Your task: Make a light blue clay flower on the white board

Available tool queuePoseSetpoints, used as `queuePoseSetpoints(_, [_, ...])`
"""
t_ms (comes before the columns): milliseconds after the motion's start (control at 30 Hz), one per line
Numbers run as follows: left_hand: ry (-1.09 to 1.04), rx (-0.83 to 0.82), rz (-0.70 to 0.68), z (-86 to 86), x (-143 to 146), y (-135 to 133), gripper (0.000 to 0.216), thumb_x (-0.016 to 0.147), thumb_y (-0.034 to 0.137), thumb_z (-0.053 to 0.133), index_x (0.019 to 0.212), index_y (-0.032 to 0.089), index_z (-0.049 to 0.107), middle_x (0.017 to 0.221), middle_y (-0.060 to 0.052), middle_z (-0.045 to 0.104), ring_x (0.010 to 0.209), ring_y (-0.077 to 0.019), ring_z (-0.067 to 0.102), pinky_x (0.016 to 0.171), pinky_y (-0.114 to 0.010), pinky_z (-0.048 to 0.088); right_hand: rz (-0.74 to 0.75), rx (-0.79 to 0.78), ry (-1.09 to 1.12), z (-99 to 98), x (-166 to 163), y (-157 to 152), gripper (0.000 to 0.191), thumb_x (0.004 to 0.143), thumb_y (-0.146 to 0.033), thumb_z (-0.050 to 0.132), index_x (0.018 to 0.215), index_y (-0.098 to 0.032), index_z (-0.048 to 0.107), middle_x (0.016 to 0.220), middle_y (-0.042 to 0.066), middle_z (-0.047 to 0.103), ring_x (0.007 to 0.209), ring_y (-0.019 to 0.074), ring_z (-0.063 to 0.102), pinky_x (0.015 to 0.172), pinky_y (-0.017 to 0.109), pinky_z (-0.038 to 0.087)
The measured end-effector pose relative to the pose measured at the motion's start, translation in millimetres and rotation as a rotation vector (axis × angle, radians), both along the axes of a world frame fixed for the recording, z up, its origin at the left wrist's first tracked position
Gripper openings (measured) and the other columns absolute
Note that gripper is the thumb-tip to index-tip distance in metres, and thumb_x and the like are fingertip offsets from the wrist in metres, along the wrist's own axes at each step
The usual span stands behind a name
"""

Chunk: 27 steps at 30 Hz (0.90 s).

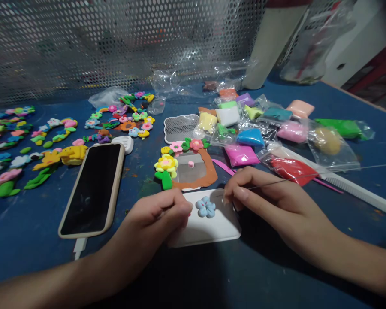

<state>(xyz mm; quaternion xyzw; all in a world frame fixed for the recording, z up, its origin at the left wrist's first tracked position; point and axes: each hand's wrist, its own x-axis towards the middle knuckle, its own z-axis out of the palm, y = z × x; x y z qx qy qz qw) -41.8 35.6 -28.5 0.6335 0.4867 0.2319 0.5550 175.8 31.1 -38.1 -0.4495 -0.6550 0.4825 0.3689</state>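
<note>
A light blue clay flower lies on a white rounded board between my two hands. My left hand is closed in a pinch over the board's left side. A speck of red shows at its fingertips, but what they hold is mostly hidden. My right hand pinches a long thin metal wire at the board's right edge; the wire runs off to the right. Just behind the board sits a frame with a brown clay border, clay flowers and green leaves, and a small pink lump in its middle.
A phone with a cable lies left. Several finished clay pieces spread behind it. Bagged coloured clay, a pink clay knife and a white comb lie right. A perforated metal panel stands at the back.
</note>
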Motion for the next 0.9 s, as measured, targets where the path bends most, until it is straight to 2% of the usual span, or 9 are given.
queuePoseSetpoints(100, [-0.069, -0.061, -0.022, -1.4, -1, 1, 0.025, 0.087, 0.029, 0.052, 0.065, 0.018, 0.055, 0.058, 0.005, 0.048, 0.052, -0.0065, 0.044, 0.048, -0.016, 0.034, 0.009, -0.007, -0.002, 0.3, 0, 0, 0.019, 0.094, -0.020, 0.047, 0.079, -0.019, 0.059, 0.072, -0.003, 0.056, 0.067, 0.0078, 0.053, 0.058, 0.016, 0.041])
queuePoseSetpoints(233, [-0.149, -0.199, 0.020, -5.4, 1, 2, 0.010, 0.085, 0.028, 0.058, 0.080, 0.019, 0.060, 0.057, 0.007, 0.050, 0.049, -0.0052, 0.045, 0.045, -0.014, 0.034, 0.015, -0.011, -0.001, -0.5, 1, -1, 0.019, 0.093, -0.021, 0.047, 0.079, -0.019, 0.059, 0.073, -0.003, 0.056, 0.067, 0.0078, 0.053, 0.059, 0.016, 0.041])
queuePoseSetpoints(433, [-0.183, -0.300, 0.143, -6.0, 6, 4, 0.006, 0.080, 0.022, 0.061, 0.077, 0.018, 0.061, 0.065, 0.005, 0.058, 0.046, -0.0039, 0.047, 0.043, -0.014, 0.036, 0.025, -0.018, 0.003, -2.2, 2, -1, 0.018, 0.093, -0.022, 0.048, 0.079, -0.019, 0.059, 0.074, -0.003, 0.057, 0.068, 0.0083, 0.054, 0.060, 0.017, 0.042])
queuePoseSetpoints(567, [-0.180, -0.304, 0.190, -4.8, 8, 4, 0.006, 0.080, 0.017, 0.057, 0.076, 0.017, 0.060, 0.066, 0.005, 0.060, 0.043, -0.0027, 0.045, 0.041, -0.013, 0.035, 0.030, -0.035, 0.007, -3.2, 1, 1, 0.019, 0.094, -0.024, 0.047, 0.081, -0.020, 0.059, 0.075, -0.002, 0.058, 0.068, 0.0094, 0.055, 0.060, 0.019, 0.043])
queuePoseSetpoints(700, [-0.172, -0.288, 0.212, -2.8, 10, 5, 0.006, 0.080, 0.017, 0.056, 0.076, 0.017, 0.060, 0.058, 0.006, 0.056, 0.043, -0.0034, 0.045, 0.040, -0.012, 0.034, 0.040, -0.035, 0.004, -3.8, 0, 1, 0.019, 0.094, -0.024, 0.047, 0.080, -0.020, 0.059, 0.076, -0.002, 0.059, 0.070, 0.0098, 0.056, 0.061, 0.019, 0.043])
queuePoseSetpoints(900, [-0.186, -0.327, 0.207, -0.4, 11, 5, 0.005, 0.079, 0.017, 0.057, 0.074, 0.016, 0.058, 0.059, 0.007, 0.057, 0.041, -0.0022, 0.045, 0.039, -0.011, 0.034, 0.040, -0.033, -0.019, -3.2, 1, 0, 0.018, 0.093, -0.023, 0.047, 0.079, -0.019, 0.059, 0.076, -0.001, 0.059, 0.070, 0.0100, 0.056, 0.060, 0.019, 0.043])
